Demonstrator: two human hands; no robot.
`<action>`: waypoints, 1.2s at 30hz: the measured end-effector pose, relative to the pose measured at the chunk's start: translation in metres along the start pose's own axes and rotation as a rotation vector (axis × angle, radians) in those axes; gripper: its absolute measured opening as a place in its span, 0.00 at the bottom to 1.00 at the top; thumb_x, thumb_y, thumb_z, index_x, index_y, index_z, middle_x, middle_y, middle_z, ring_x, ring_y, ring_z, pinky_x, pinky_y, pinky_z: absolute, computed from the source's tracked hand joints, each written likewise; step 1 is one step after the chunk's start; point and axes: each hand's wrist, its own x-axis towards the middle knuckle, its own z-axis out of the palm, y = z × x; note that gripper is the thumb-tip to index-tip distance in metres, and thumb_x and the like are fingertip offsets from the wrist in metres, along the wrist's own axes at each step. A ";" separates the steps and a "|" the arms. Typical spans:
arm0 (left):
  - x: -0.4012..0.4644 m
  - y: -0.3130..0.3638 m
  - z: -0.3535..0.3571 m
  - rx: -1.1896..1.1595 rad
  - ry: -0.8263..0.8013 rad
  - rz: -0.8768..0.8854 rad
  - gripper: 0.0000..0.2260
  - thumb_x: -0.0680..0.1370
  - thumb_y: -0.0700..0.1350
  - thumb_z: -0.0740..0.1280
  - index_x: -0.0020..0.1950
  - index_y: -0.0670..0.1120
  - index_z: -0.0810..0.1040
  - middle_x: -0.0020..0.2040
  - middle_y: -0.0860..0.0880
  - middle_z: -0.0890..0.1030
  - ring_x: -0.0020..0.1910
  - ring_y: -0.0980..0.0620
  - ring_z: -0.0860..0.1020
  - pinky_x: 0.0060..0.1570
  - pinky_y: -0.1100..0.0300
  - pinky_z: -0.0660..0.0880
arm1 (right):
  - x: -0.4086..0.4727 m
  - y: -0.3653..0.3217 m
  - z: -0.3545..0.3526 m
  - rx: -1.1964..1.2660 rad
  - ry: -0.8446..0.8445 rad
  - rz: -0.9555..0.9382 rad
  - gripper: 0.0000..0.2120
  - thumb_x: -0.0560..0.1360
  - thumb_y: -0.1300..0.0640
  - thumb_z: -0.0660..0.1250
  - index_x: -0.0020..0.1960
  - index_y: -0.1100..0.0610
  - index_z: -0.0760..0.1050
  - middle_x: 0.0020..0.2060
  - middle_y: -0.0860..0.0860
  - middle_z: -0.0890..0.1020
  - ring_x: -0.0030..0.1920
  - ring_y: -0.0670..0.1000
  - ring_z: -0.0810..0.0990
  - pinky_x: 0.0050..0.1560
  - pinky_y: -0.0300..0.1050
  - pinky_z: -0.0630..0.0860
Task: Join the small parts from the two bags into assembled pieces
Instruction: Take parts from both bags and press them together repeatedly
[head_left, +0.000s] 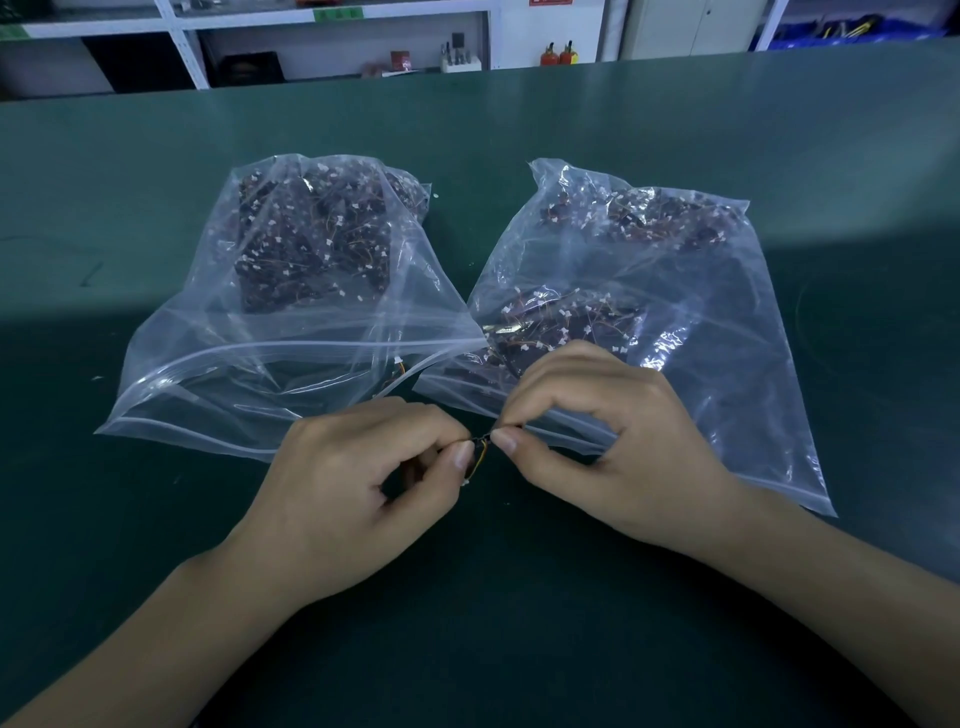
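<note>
A dark green table (156, 519) carries two clear plastic bags side by side, touching at their near corners, the left bag (291, 332) and the right bag (675, 312) both full of small dark wired parts.

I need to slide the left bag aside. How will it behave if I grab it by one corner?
The left bag is thin, crinkled film, so it will probably sag and fold. Its parts sit heaped at the far end and would likely shift. Its mouth seems open toward the hands, so pieces might spill.
</note>
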 end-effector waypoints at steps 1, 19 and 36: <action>0.000 0.000 0.000 0.002 -0.001 0.000 0.11 0.83 0.46 0.66 0.43 0.46 0.83 0.36 0.58 0.76 0.35 0.62 0.72 0.36 0.65 0.68 | 0.000 0.000 0.000 -0.002 0.001 0.002 0.04 0.77 0.62 0.77 0.44 0.58 0.85 0.40 0.46 0.85 0.45 0.51 0.84 0.54 0.53 0.77; -0.001 -0.001 0.001 0.025 -0.012 0.005 0.11 0.82 0.47 0.67 0.42 0.47 0.83 0.33 0.57 0.75 0.33 0.56 0.74 0.30 0.53 0.72 | -0.003 0.004 0.000 0.043 -0.032 0.029 0.04 0.77 0.62 0.76 0.44 0.58 0.85 0.40 0.45 0.85 0.46 0.51 0.83 0.51 0.51 0.77; 0.000 -0.003 0.005 -0.128 0.252 -0.114 0.05 0.80 0.43 0.75 0.54 0.48 0.88 0.45 0.54 0.86 0.39 0.50 0.82 0.37 0.59 0.76 | 0.001 0.017 -0.011 -0.440 -0.084 0.129 0.24 0.74 0.58 0.75 0.69 0.50 0.77 0.66 0.45 0.78 0.65 0.50 0.76 0.69 0.54 0.72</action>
